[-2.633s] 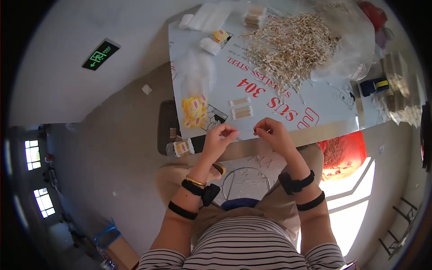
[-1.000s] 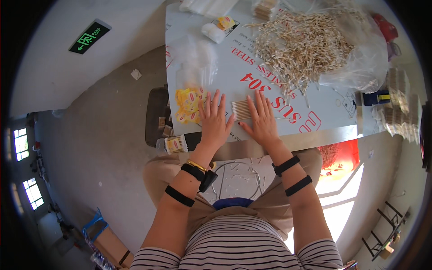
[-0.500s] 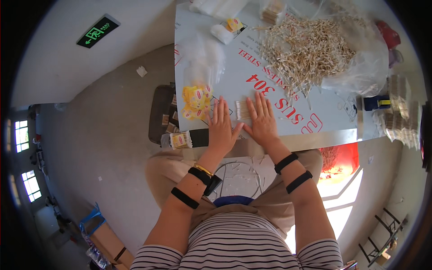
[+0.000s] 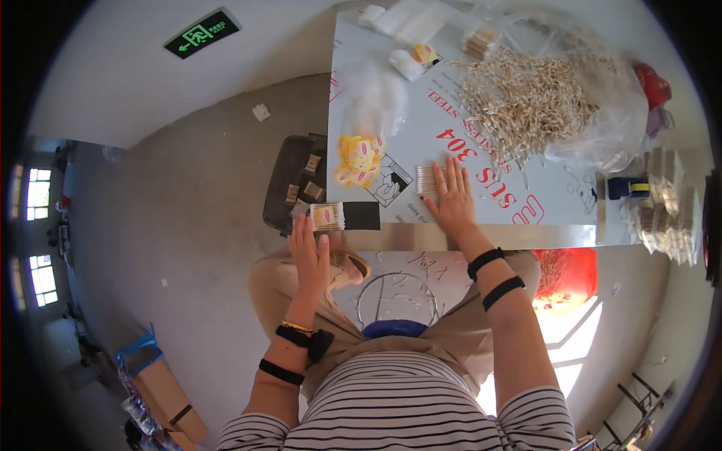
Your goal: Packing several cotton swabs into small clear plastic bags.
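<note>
My right hand point(image 4: 456, 204) lies flat on the table with fingers stretched, against the right side of a neat row of cotton swabs point(image 4: 430, 180). Off the table's left front corner, my left hand point(image 4: 310, 254) is raised with its fingers straight and nothing gripped. Its fingertips are at the left end of a clear bag of cotton swabs point(image 4: 327, 217) with a yellow and pink label; whether they touch it I cannot tell. That bag sits by a black strip point(image 4: 363, 216) at the table edge. Farther back is a heap of yellow labels point(image 4: 359, 159).
A big loose pile of cotton swabs point(image 4: 519, 101) spills from a clear plastic bag point(image 4: 602, 131) at the back right. Clear empty sleeves point(image 4: 376, 90) lie at the back left. A dark bin point(image 4: 280, 184) with small packs stands left of the table; a tape roll point(image 4: 628, 188) lies right.
My left hand has left the tabletop and moved left and nearer me, to the bag at the corner. My right hand stays by the swab row. The whole view has shifted slightly.
</note>
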Motion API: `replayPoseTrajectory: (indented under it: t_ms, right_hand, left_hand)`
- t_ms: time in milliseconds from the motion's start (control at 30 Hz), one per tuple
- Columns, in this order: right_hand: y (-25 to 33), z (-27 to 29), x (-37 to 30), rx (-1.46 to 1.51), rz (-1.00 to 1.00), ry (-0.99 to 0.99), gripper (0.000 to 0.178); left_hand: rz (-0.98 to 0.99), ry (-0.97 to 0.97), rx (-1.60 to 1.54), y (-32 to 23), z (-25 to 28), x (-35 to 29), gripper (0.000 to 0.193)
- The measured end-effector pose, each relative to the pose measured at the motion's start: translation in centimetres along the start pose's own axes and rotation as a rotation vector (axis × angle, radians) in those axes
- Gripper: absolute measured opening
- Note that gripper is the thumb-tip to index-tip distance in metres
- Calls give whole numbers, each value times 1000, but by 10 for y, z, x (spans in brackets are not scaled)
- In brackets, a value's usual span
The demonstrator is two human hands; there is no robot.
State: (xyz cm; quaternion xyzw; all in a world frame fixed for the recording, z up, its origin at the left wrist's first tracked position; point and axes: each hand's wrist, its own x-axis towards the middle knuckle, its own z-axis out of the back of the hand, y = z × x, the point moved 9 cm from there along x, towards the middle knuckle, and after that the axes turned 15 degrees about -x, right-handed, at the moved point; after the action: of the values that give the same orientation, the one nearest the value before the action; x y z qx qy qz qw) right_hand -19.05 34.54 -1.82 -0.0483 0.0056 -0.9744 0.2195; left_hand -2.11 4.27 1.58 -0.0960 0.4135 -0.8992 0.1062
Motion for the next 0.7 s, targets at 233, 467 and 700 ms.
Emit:
replayPoseTrajectory:
  t_ms: [233,467,700]
  right_hand:
    - [69,3,-11,-12,46,58,87]
    - [116,10,-20,103,100,31,88]
    - [117,11,-19,140,103,57,86]
  left_hand:
    - [-12,-88,-34,2,13,12,60]
    - [-258,145,185,-64,-33,37,46]
    - [-280,131,191,-65,-52,52,38]
